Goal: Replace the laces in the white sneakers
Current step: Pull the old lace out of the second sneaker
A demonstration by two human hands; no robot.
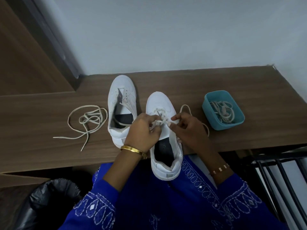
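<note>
The near sneaker (163,128) sits at the table (216,83) edge, its heel hanging over toward the person's lap. The left hand (142,130) and the right hand (186,125) both have curled fingers that pinch the lace (162,121) over the tongue. The lace looks thin, soft and floppy, so I think it is best held close to its stiff tip to poke it through a hole. The shoe looks light and firm. The other sneaker (122,105) lies just beside it with one lace hanging loose. A loose lace (86,120) lies to the left. A blue tub (223,110) on the right holds more laces. The table is brown wood by a pale wall (166,30)
</note>
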